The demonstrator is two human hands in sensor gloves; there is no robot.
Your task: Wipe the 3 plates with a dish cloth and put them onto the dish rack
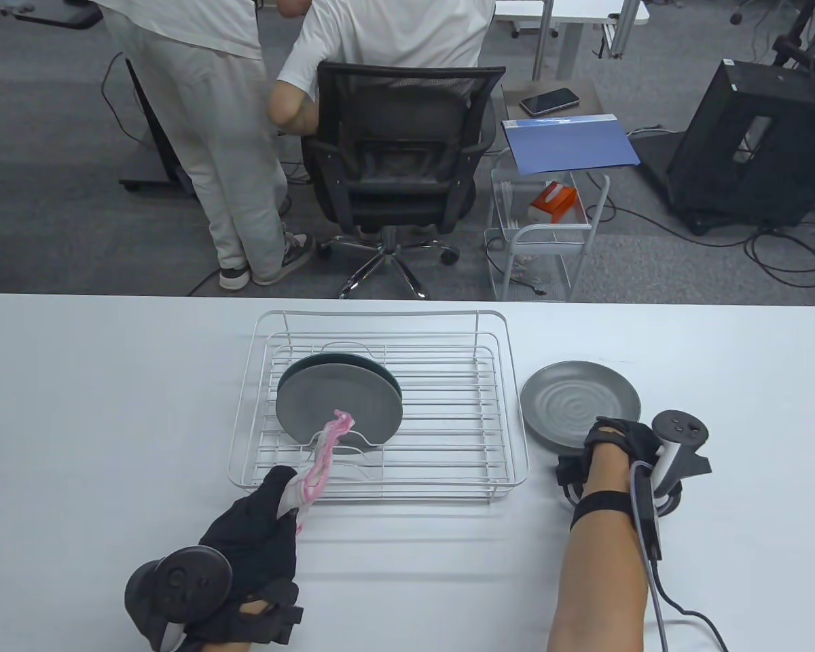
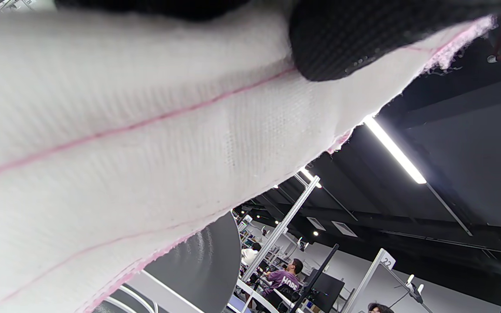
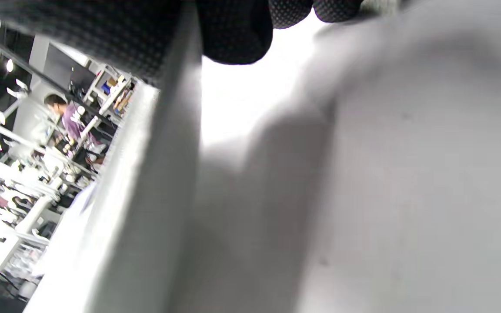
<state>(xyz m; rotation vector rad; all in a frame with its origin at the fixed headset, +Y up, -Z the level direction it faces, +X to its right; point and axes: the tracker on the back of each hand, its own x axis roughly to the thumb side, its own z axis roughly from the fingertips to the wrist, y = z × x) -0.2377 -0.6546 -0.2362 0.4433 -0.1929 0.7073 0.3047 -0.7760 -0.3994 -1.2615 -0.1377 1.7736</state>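
Right now the left hand grips the dish cloth, white with pink edging, bunched between thumb and fingers; its free end sticks up and away from the hand, over the near rail of the dish rack. In the left wrist view the cloth fills most of the picture, a black gloved fingertip pressed onto it, and a grey plate edge peeks out below it.

Just beyond that cloth tip, two grey plates stand on edge in the rack, one close behind the other, leaning slightly. They sit ahead of the left hand, towards the rack's left half.

Over on the other side, the right hand is at the near rim of the third plate, which lies flat on the white table just right of the rack. Its fingers curl down over the rim, and the right wrist view shows dark fingertips against the plate's grey edge, so the hand is grasping that plate. Whether the plate is lifted at all cannot be told.

Beyond the table, a black office chair stands with two people beside it.
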